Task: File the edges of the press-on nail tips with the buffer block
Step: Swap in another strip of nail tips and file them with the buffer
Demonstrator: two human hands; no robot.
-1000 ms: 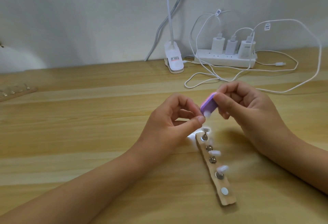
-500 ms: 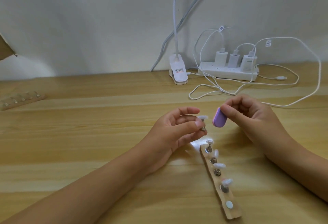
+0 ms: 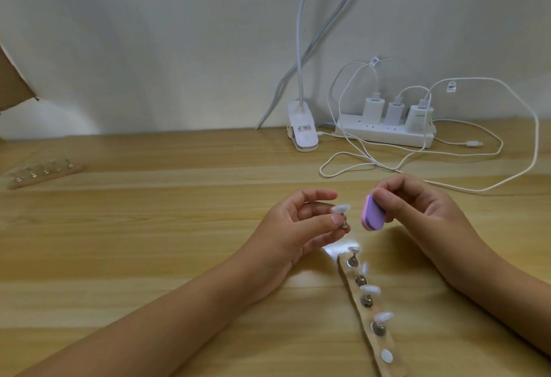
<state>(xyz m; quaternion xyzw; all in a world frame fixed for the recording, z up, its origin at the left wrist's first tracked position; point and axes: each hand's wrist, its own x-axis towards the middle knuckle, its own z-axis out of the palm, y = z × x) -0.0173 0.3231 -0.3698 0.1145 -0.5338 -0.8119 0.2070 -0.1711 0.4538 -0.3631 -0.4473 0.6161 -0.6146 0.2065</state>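
My left hand [image 3: 295, 227] pinches a small metal stand with a clear nail tip [image 3: 430, 208] on top, held above the table. My right hand [image 3: 417, 212] grips a purple and pink buffer block [image 3: 461, 213] a short gap to the right of the tip, not touching it. Below the hands a wooden holder strip [image 3: 357, 302] lies on the table with several nail tips [image 3: 370, 289] on metal stands. One white pad [image 3: 386, 356] near its front end has no stand.
A second wooden holder strip [image 3: 44, 172] with clear tips lies at the far left. A white lamp clamp [image 3: 302, 133], a power strip [image 3: 384, 135] with chargers and loose white cables [image 3: 447, 167] sit at the back right. A cardboard corner [image 3: 12, 87] shows at the left edge.
The buffer block was against the nail tip a second ago. The hands have since drawn apart, and the tip now sits free of the block. The view has tilted up slightly.
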